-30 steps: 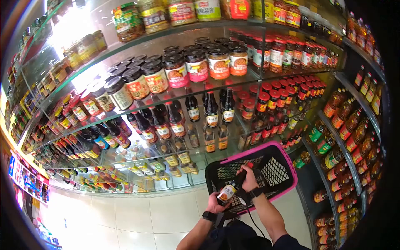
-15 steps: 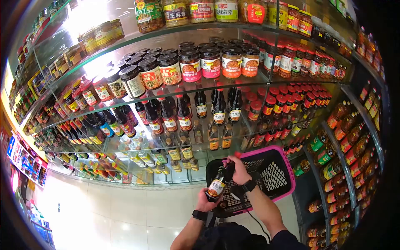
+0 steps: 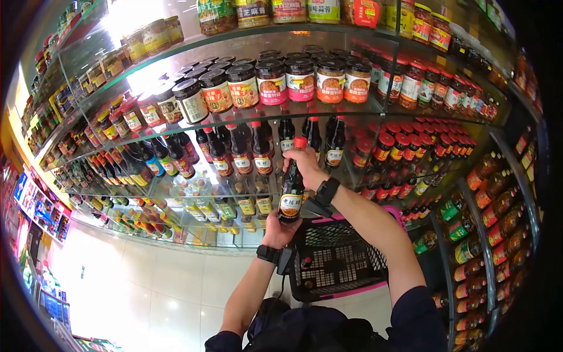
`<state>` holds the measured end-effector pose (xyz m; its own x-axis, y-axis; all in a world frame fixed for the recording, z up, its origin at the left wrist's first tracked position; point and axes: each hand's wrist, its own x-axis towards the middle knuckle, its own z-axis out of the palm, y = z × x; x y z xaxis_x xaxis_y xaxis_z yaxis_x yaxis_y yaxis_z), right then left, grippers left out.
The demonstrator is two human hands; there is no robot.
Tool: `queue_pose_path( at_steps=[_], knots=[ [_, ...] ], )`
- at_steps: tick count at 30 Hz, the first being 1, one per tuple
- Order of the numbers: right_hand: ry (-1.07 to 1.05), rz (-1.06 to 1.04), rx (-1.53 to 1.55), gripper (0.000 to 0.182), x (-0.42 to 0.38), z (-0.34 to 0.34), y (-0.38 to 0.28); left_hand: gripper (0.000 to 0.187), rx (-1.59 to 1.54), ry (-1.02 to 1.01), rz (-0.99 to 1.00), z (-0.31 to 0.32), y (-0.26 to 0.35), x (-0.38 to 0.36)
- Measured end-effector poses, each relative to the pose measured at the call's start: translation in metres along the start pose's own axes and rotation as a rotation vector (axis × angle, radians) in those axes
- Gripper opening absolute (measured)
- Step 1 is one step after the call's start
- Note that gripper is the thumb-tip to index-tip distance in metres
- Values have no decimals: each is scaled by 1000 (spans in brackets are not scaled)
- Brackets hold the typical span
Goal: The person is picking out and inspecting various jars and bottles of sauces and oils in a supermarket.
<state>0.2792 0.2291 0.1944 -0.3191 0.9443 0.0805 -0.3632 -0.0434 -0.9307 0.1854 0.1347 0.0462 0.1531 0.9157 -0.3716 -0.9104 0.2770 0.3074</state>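
Note:
A dark glass bottle (image 3: 291,190) with a red cap and a light label stands nearly upright between both hands, in front of the shelves. My right hand (image 3: 306,166) is wrapped round its neck just below the cap. Under the base, my left hand (image 3: 281,230) supports the bottle with its fingers curled round the bottom. Below and to the right is a black shopping basket (image 3: 343,287) with a pink rim, and a red-capped item lies at its left side.
Glass shelves (image 3: 234,126) carry rows of jars (image 3: 271,82) and dark bottles (image 3: 240,154) ahead. A side rack (image 3: 469,196) of oil bottles stands at the right, close to the basket. Pale floor tiles (image 3: 176,281) show at the lower left.
Both hands have lifted the bottle up and slightly left, away from above the basket and toward the shelves. The bottle has turned from tilted to nearly upright.

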Motion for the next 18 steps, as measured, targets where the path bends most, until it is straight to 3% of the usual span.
queue_pose_path(
  at_steps=[3,5,6,7,10,18],
  knots=[
    [-81,-178,-113,12,21,3,-2,56,108,74,16,30,15,-4],
    [-96,-217,-135,13,34,3,-3,63,-52,127,-29,47,30,1],
    [-85,-260,-153,13,40,4,-2,67,-50,54,-36,51,38,5],
    [-71,-303,-178,13,45,4,-2,67,-50,52,-43,59,45,6],
    [-63,-340,-215,13,62,5,-5,68,-76,-217,-205,69,69,19],
    [-23,-367,-209,11,114,14,8,66,-75,-178,-131,54,95,73]
  ],
)
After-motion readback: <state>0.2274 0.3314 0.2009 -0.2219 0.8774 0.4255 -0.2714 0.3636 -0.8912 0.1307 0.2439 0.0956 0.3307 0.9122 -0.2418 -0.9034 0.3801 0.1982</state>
